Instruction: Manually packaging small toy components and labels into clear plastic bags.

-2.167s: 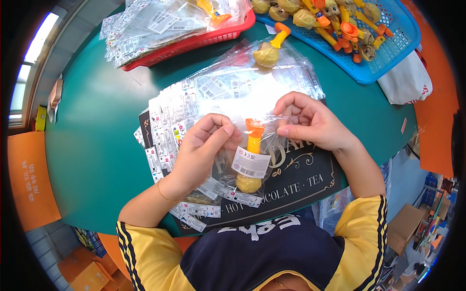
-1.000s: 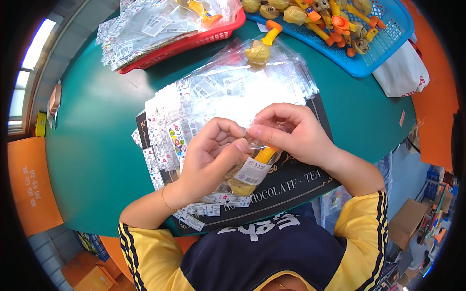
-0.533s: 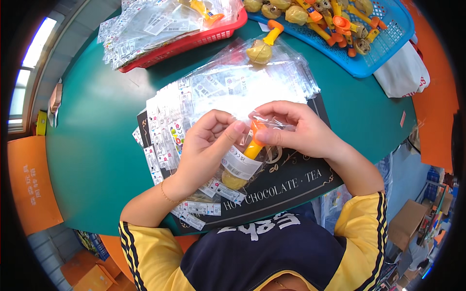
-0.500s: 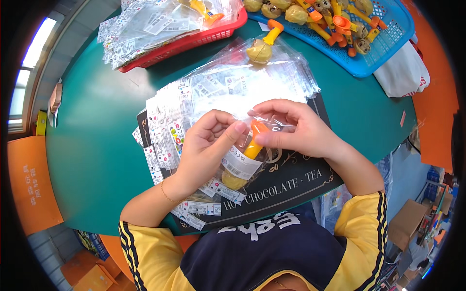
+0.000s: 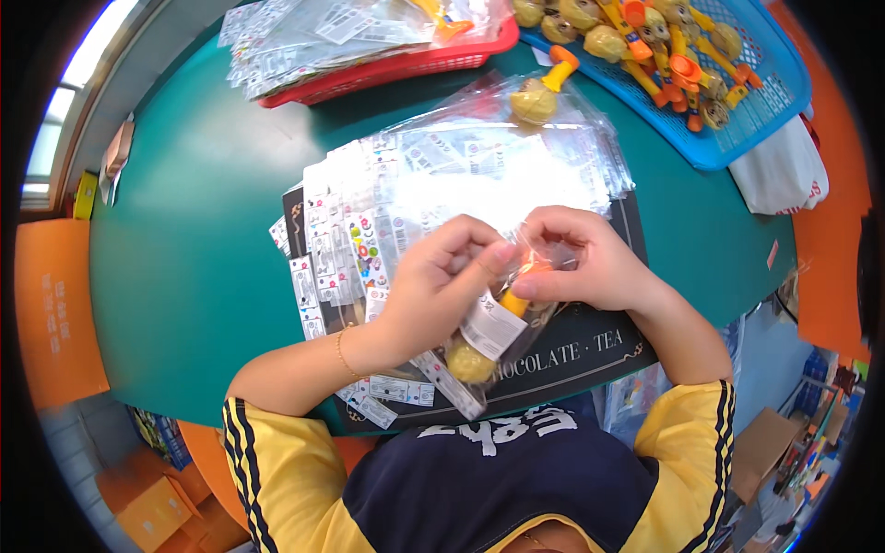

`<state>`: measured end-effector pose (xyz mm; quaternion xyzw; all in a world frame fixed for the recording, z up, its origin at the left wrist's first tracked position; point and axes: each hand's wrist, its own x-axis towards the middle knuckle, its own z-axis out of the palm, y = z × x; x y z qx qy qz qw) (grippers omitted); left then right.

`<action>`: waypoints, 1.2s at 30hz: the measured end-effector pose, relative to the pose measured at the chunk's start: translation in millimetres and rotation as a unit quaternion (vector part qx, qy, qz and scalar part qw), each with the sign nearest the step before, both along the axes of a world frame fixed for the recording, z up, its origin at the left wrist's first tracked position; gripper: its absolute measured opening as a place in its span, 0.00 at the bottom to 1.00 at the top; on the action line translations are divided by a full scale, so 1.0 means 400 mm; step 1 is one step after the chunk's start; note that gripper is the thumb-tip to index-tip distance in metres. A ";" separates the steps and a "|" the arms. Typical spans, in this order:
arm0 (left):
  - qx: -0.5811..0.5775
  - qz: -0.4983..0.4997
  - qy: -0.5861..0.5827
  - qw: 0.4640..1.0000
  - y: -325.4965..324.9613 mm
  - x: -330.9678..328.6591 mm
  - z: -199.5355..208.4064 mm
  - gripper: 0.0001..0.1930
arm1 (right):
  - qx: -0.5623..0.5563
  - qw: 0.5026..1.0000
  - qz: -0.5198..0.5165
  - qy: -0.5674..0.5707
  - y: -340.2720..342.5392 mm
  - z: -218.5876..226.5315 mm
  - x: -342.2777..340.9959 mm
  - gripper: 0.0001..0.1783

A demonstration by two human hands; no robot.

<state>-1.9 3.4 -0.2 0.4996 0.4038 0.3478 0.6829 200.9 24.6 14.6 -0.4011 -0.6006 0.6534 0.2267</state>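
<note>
A clear plastic bag (image 5: 494, 324) with a white label hangs between my hands over the dark printed mat (image 5: 576, 350). Inside it is a toy (image 5: 474, 362) with a yellow rounded head, pointing down toward me, and a yellow stem with an orange end. My left hand (image 5: 444, 288) pinches the bag's upper left edge between thumb and fingers. My right hand (image 5: 590, 261) closes on the bag's top at the toy's orange end. Behind my hands lies a stack of clear bags (image 5: 415, 180) with printed strips. One loose toy (image 5: 535, 101) rests on its far edge.
A red basket (image 5: 396, 69) of flat bags stands at the far left on the green table (image 5: 203, 240). At the far right a blue basket (image 5: 682, 134) holds several similar toys. A white bag (image 5: 779, 166) is beside it. Printed strips (image 5: 401, 391) lie near the mat's front edge.
My view has shifted, so the table things sit farther right. Both hands have drawn closer together at the bag's top, and more of the toy's orange end is covered by fingers.
</note>
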 end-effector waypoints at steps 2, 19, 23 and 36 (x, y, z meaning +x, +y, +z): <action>0.016 -0.011 0.012 1.000 -0.007 0.007 -0.003 0.07 | 0.047 0.998 -0.012 0.029 -0.008 -0.012 -0.006 0.15; 0.366 -0.146 0.353 0.848 0.100 -0.166 0.164 0.11 | -0.043 0.999 -0.025 -0.014 -0.022 0.044 0.383 0.19; 0.403 -0.179 0.415 0.796 0.088 -0.195 0.161 0.17 | 0.001 0.967 -0.217 -0.131 -0.079 0.042 0.478 0.31; 0.459 -0.082 0.456 0.758 0.078 -0.161 0.049 0.24 | 0.417 0.791 -0.098 -0.436 -0.174 0.075 0.154 0.16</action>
